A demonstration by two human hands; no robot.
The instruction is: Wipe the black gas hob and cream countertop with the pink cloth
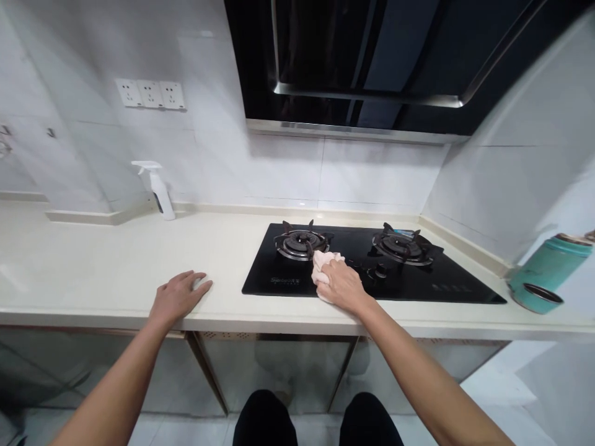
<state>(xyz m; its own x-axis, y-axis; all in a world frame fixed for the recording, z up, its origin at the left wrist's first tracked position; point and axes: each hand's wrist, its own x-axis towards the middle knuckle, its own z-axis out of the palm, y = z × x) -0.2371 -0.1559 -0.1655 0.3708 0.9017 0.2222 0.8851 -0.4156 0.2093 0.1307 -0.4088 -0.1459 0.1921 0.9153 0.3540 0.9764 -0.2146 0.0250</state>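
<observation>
My right hand (343,286) presses a crumpled pale pink cloth (321,263) onto the black glass hob (446,282), just in front of the left burner (300,241). Its fingers are closed over the cloth. The right burner (402,243) sits further right, with two knobs (381,271) between the burners. My left hand (179,295) lies flat on the cream countertop (93,272) to the left of the hob, fingers stretched out and holding nothing.
A white spray bottle (158,189) stands at the back of the counter by the wall. A teal container (546,272) leans at the right end. A black extractor hood (372,62) hangs above the hob. Wall sockets (150,93) are upper left.
</observation>
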